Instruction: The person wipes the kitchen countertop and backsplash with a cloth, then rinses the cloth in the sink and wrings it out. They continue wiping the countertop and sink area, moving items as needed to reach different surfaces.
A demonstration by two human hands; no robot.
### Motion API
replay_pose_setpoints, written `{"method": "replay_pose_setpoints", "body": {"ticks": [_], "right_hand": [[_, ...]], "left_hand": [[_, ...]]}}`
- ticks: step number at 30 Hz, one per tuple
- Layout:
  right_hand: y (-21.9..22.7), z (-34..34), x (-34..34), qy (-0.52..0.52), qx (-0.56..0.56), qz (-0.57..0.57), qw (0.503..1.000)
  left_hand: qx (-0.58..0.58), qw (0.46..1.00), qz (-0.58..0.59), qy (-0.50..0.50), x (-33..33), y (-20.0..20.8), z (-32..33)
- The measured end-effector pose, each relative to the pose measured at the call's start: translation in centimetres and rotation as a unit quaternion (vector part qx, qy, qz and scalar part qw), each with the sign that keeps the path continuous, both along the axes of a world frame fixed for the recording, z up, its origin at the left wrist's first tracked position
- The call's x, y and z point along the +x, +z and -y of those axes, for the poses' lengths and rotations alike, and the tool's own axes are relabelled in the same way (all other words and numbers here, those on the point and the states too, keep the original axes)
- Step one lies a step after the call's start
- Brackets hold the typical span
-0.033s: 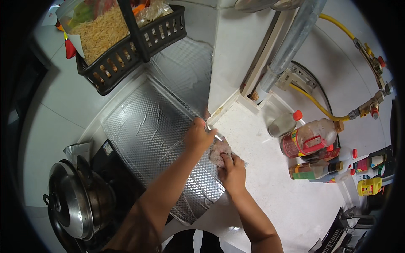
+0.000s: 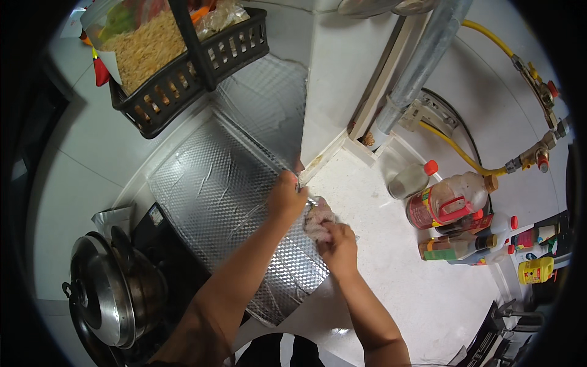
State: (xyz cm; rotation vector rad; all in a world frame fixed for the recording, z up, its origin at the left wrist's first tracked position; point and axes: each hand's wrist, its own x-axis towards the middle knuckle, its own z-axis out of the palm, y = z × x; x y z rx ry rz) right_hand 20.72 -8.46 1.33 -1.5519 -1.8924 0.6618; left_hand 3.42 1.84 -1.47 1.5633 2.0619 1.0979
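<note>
A silver embossed foil sheet covers the counter, and its far part stands up against the tiles. My left hand is closed on the sheet's right edge, pinching it near the wall corner. Just to its right, my right hand grips a crumpled pale greyish-pink rag by its lower side. The rag lies over the foil's right border, beside the white countertop. Part of the rag is hidden under my right fingers.
A lidded metal pot stands on a black stove at left. Above the foil hangs a dark slotted basket filled with food packages. Several bottles, including a large jug, stand at right near a grey pipe and a yellow hose.
The rag is bunched more tightly, and my right fingers have curled further around it. My left hand has shifted very slightly left along the foil edge.
</note>
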Motion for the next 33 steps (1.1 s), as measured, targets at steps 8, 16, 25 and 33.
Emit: {"method": "replay_pose_setpoints", "body": {"ticks": [8,16,25,33], "right_hand": [[-2.1,-15.1,-4.0,-0.115,0.133,-0.128,0.976],[0.4,-12.1,-5.8,-0.055,0.013,-0.134,0.989],[-1.2,-13.4,-6.3,-0.070,0.068,-0.078,0.992],[-0.7,-17.7,-3.5,-0.093,0.208,-0.098,0.969]], "left_hand": [[0.062,0.984,0.138,-0.096,-1.0,-1.3,0.0],[0.011,0.987,0.146,-0.064,-3.8,-1.3,0.6],[0.060,0.990,0.125,-0.035,-2.7,-2.5,0.0],[0.002,0.984,0.149,-0.094,-3.0,-1.9,-0.2]]}}
